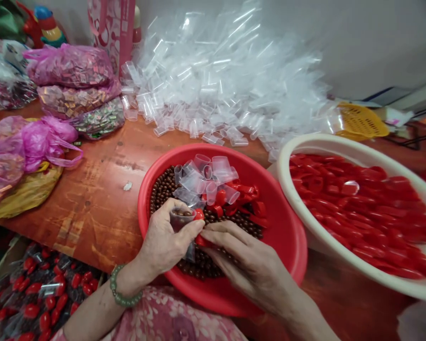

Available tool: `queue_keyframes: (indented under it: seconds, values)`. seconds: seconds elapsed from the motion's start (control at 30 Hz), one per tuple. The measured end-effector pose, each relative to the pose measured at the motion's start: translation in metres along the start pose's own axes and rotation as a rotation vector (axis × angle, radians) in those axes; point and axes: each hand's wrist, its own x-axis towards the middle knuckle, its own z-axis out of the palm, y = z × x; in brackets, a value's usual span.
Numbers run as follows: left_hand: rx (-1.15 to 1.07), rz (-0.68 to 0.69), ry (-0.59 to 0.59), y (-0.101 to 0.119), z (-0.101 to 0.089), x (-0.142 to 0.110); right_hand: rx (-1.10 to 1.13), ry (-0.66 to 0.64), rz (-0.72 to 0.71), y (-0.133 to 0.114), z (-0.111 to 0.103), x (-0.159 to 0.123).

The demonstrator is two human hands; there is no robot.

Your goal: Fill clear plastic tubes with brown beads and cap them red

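Tube and cap meet between both hands, over near rim of red basin

Hands first, nearest camera. Left hand is curled closed around a small clear tube that already has brown beads inside; tube's mouth points up and a bit right, long axis roughly upright, leaning toward the other hand. Right hand lies flat and low, fingers stretched left, tips pinching a red cap just below and touching the left thumb. Another red piece sits right at the tube's mouth; can't tell whether it is seated on it. So cap lies immediately right of and below the tube, both hands touching it, left hand nearer the tube's body.

Under the hands: red basin holding brown beads, loose empty tubes and spare red caps toward its far side.

Right of it, touching: white basin full of red caps.

Lower left, below table edge: box of finished capped tubes.

Further out on the wooden table: pink bags at left, big heap of clear tubes at back centre, yellow basket far right.
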Motion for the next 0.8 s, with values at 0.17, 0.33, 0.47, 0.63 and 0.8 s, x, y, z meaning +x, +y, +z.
queue_keyframes:
  seconds: [0.17, 0.33, 0.47, 0.63, 0.8]
  values:
    - [-0.059, -0.012, -0.097, 0.001, -0.002, -0.001, -0.12, 0.091, -0.064, 0.001, -0.002, -0.002]
    - [-0.076, -0.054, -0.146, 0.001, -0.003, 0.0, -0.151, 0.211, -0.007, 0.004, -0.004, -0.002]
    - [-0.124, -0.118, -0.176, 0.002, -0.003, 0.0, -0.018, 0.146, 0.034, 0.005, -0.007, 0.001]
    - [-0.218, -0.19, -0.2, 0.003, -0.001, -0.001, 0.092, 0.138, 0.024, 0.005, -0.011, 0.004]
    - [-0.197, -0.165, -0.231, 0.002, -0.003, 0.001, 0.219, 0.281, 0.097, 0.007, -0.003, 0.002]
